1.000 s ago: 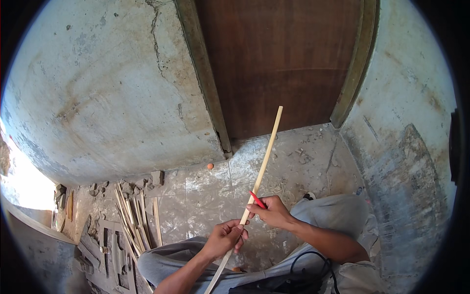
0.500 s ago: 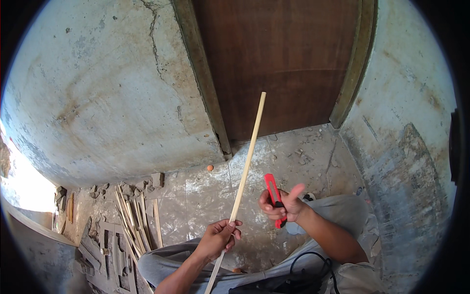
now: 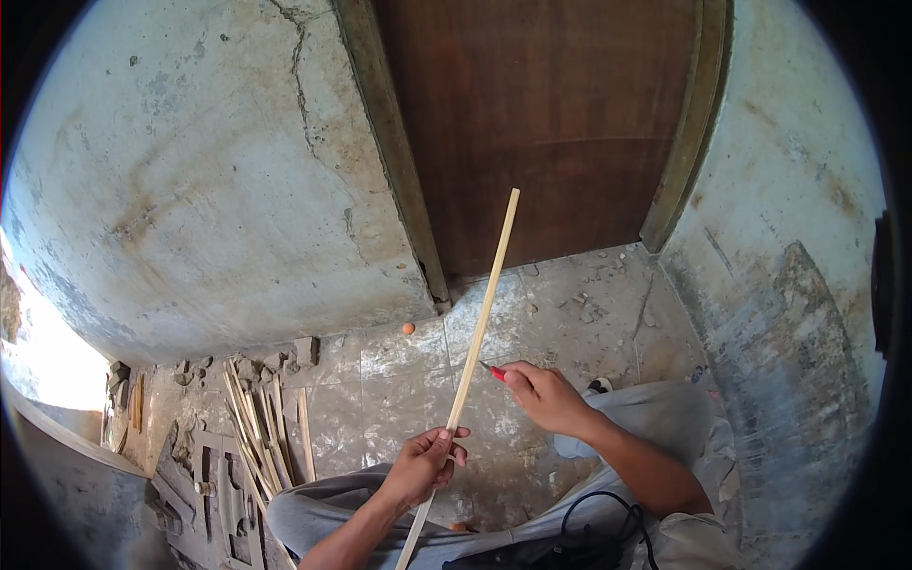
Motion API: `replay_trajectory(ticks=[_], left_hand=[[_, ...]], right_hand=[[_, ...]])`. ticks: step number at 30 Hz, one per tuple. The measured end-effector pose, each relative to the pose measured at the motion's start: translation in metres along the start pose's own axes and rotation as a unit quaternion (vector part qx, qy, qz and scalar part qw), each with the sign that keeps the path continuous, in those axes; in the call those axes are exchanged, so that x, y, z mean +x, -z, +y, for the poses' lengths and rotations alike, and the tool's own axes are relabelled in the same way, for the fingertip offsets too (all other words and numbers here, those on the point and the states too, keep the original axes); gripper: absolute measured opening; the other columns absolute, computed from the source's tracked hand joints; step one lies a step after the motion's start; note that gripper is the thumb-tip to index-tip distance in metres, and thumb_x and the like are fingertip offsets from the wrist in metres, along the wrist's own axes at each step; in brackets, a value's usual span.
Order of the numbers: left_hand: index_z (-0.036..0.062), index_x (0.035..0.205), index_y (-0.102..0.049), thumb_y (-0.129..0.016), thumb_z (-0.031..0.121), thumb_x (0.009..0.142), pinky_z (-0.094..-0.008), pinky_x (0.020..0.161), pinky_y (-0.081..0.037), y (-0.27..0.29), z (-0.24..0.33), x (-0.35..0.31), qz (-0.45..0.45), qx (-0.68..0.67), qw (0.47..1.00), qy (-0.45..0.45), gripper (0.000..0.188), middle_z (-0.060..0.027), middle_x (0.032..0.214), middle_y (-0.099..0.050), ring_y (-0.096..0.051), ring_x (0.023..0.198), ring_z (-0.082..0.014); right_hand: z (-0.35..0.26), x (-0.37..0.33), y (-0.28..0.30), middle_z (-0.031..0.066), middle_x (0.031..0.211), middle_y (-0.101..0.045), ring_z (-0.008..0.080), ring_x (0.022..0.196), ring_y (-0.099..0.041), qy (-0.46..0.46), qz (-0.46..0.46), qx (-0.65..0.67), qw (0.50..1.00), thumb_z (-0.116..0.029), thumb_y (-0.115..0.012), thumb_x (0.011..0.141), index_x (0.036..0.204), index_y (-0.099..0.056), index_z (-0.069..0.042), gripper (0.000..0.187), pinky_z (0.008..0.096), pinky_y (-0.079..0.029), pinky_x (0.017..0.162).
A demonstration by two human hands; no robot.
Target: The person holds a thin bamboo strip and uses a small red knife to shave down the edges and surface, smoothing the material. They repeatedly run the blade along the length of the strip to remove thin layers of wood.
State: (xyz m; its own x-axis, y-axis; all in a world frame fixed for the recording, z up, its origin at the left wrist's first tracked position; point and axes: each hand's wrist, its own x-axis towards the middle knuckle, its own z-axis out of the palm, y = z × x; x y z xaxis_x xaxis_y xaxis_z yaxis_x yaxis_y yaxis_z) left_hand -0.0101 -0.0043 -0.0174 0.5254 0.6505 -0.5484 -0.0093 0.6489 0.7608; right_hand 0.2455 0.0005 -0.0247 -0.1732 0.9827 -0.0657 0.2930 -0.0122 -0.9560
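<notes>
Bamboo strip (image 3: pixel 483 313), long, thin and pale, slants up from the lower edge of the view across the tiled floor (image 3: pixel 399 380) toward the brown wooden door (image 3: pixel 541 123), its top end standing in front of the door's lower part. No packages, labels or signs show.

Left hand (image 3: pixel 423 465) is closed around the strip's lower part, fingers curled over it, the forearm coming up from the bottom edge over a grey trouser leg (image 3: pixel 323 503). Right hand (image 3: pixel 546 394) is closed on a red-handled knife (image 3: pixel 494 372), whose small blade tip points left and lies at or just beside the strip; whether it touches cannot be told. The right forearm runs back to the lower right across the other knee.

A bundle of similar bamboo strips (image 3: pixel 256 427) lies on the floor to the left, near rubble at the foot of the cracked plaster wall (image 3: pixel 190 190). A small orange ball (image 3: pixel 408 328) sits on the tiles near the door frame's base. A black cable (image 3: pixel 598 518) loops over the lap at the bottom edge. Carved wooden pieces (image 3: pixel 204 484) lie at the lower left.
</notes>
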Motion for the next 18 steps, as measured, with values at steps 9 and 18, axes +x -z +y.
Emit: replay_trajectory(ticks=[9, 18], left_hand=[[0.0052, 0.125, -0.056, -0.04, 0.027, 0.108, -0.0213, 0.045, -0.03, 0.001, -0.006, 0.002, 0.003, 0.023, 0.999, -0.025, 0.032, -0.0044, 0.082, -0.061, -0.035, 0.05, -0.005], [0.0078, 0.124, -0.057, -0.04, 0.024, 0.107, -0.0208, 0.044, -0.029, -0.001, -0.007, 0.002, 0.029, 0.024, 0.999, -0.024, 0.029, -0.0049, 0.08, -0.061, -0.035, 0.047, -0.0042]], right_hand=[[-0.004, -0.005, -0.024, 0.0131, 0.091, -0.07, 0.0352, 0.075, -0.069, 0.178, 0.109, -0.219, 0.953, -0.031, -0.063, 0.095, 0.113, -0.062, -0.011, 0.027, 0.0437, -0.055, 0.063], [-0.001, -0.01, -0.034, 0.0091, 0.084, -0.068, 0.0304, 0.067, -0.068, 0.187, 0.11, -0.249, 0.944, -0.024, -0.067, 0.09, 0.112, -0.068, -0.013, 0.025, 0.0408, -0.055, 0.057]])
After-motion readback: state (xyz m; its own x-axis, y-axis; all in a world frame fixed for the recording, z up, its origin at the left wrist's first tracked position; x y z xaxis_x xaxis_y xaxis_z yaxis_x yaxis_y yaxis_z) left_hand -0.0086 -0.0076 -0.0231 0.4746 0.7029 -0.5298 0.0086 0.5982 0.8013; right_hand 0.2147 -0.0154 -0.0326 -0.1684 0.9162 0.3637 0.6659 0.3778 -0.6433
